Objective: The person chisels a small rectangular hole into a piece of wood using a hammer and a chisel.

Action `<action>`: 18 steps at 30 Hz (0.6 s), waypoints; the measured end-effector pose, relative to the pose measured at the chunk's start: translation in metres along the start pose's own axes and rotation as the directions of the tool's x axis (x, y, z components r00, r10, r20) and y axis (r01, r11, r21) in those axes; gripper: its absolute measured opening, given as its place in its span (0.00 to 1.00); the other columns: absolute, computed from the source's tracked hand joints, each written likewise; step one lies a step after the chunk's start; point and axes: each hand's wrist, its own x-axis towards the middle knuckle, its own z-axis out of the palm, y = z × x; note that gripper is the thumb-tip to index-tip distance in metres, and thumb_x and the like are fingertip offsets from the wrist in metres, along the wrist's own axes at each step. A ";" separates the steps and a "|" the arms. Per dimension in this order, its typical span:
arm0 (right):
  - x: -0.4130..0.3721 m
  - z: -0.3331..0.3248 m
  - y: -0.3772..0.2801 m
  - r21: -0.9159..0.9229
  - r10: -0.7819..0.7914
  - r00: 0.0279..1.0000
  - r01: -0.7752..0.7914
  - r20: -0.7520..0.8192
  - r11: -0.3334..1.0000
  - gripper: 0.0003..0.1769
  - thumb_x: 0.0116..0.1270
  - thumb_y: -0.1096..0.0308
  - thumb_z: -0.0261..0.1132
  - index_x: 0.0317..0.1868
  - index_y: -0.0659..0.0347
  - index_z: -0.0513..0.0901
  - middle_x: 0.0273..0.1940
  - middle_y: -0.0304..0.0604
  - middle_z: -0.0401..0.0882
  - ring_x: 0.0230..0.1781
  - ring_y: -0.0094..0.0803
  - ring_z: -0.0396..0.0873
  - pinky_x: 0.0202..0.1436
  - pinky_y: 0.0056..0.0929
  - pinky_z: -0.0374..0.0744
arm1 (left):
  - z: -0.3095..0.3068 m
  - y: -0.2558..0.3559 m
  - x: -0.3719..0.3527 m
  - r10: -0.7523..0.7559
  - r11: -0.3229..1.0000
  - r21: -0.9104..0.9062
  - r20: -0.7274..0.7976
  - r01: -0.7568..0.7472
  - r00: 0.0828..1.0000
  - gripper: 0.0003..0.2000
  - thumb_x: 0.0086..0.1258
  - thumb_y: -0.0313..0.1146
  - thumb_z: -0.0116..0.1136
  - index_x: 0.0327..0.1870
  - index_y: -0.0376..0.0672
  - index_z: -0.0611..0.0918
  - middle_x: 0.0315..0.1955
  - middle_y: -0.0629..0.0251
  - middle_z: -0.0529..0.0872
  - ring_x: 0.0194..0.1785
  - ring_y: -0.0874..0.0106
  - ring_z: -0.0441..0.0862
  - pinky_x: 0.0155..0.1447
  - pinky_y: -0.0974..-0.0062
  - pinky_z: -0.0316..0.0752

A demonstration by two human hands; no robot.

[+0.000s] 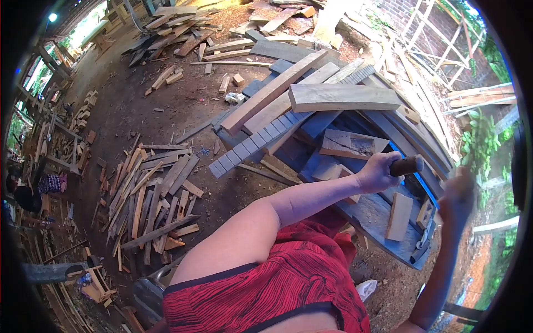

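My left hand (378,173) is closed round a dark, round-ended handle (407,165), probably a chisel's. Its other end is hidden by the hand. Just above that hand lies a wooden block (336,143) with a rough hollow cut in its face. My right hand (458,191) is raised at the right, smeared by motion; its fingers and anything in them cannot be made out. A blue strip (426,191) runs between the two hands. Below them, a loose wooden block (398,217) rests on the dark bench (369,219), beside a smaller slotted block (425,214).
A thick board (344,97) and a long beam (275,91) lie across the bench's far side. Sticks (152,194) cover the ground at left. More scrap wood (172,25) lies behind. A person (51,183) is at the far left edge.
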 end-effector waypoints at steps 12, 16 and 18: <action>-0.007 0.001 0.012 0.172 -0.133 0.935 0.079 0.328 0.982 0.31 0.56 0.69 0.67 0.61 0.69 0.73 0.39 0.36 0.78 0.29 0.20 0.75 0.32 0.16 0.72 | 0.000 0.000 0.000 0.001 1.000 -0.011 0.010 -0.001 1.000 0.13 0.50 0.26 0.67 0.36 0.40 0.77 0.27 0.56 0.81 0.31 0.62 0.82 0.39 0.68 0.75; 0.016 -0.016 0.010 0.073 -0.105 0.855 0.079 0.508 0.994 0.27 0.55 0.72 0.69 0.57 0.64 0.77 0.36 0.35 0.80 0.29 0.18 0.74 0.29 0.16 0.70 | 0.002 -0.007 -0.002 -0.021 0.998 -0.053 0.024 0.022 0.999 0.11 0.54 0.26 0.67 0.35 0.39 0.77 0.25 0.67 0.76 0.30 0.80 0.73 0.37 0.74 0.73; 0.022 -0.036 0.002 0.223 0.002 0.969 -0.059 0.247 0.973 0.23 0.60 0.69 0.68 0.57 0.62 0.77 0.28 0.30 0.74 0.21 0.14 0.69 0.20 0.15 0.65 | 0.000 -0.008 -0.003 -0.004 1.000 0.002 0.026 0.004 1.000 0.11 0.54 0.27 0.67 0.35 0.39 0.77 0.25 0.68 0.76 0.30 0.80 0.72 0.37 0.74 0.72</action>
